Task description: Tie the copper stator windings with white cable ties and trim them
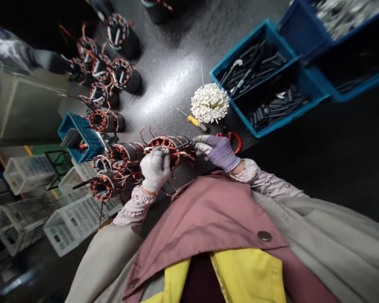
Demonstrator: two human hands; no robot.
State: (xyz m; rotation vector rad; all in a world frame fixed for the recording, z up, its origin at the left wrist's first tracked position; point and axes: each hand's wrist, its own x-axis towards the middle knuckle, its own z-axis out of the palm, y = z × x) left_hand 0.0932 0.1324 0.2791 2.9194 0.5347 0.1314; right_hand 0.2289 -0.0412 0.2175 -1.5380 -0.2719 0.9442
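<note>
A motor stator (172, 148) with copper windings and loose red-brown wire ends lies on the dark bench in front of me. My left hand (155, 168), in a white glove, is closed over its near side. My right hand (217, 150), in a purple glove, pinches a thin dark piece against the stator's right end. Two more stators (124, 155) lie just left of it, touching each other.
Several stators (121, 75) stand at the back left. A bundle of white sticks (209, 102), a yellow-handled tool (196, 122) and red-handled scissors (234, 139) lie behind my right hand. Blue bins (265, 80) of black sleeves stand right. White crates (72, 221) sit low left.
</note>
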